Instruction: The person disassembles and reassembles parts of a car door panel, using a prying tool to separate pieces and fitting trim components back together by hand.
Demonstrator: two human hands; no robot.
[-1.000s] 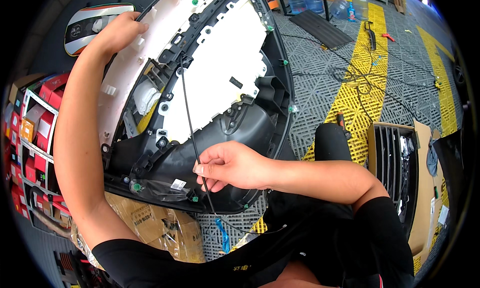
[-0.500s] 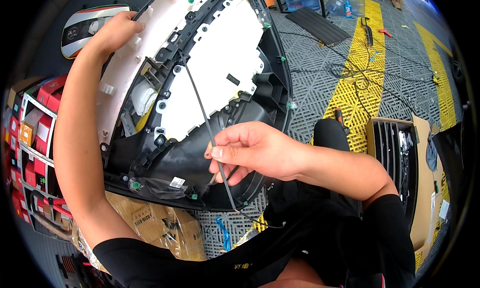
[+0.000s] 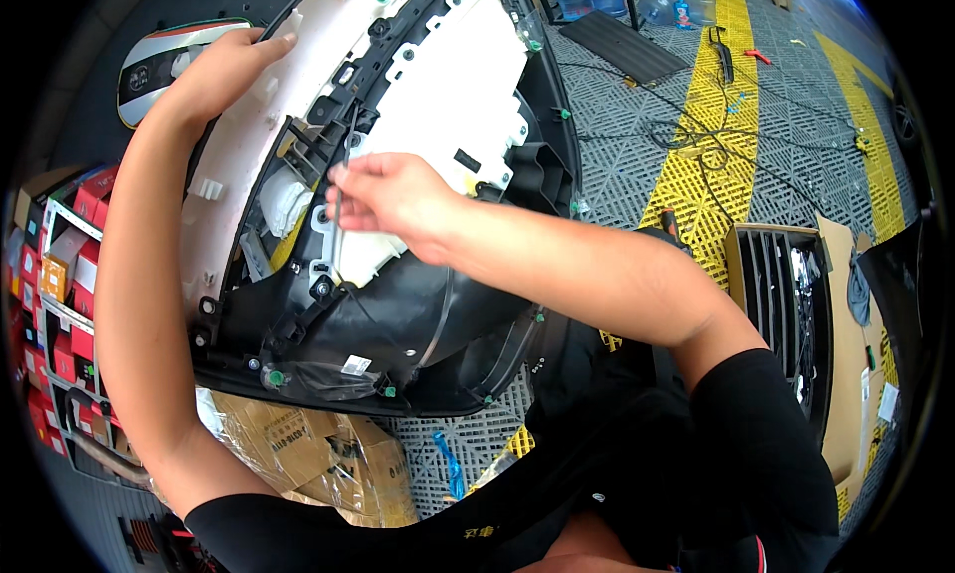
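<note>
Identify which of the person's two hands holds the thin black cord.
The right hand, reaching across the panel: its fingers pinch the thin black cord, whereas the left hand grasps the panel's outer edge.

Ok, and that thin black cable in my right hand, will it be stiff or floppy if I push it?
The thin black cable is probably flexible, since it bends below the right hand. It's likely light, being so slim. Pushed lengthwise, it may well bow rather than stay straight, given that thinness and its unsupported lower end.
</note>
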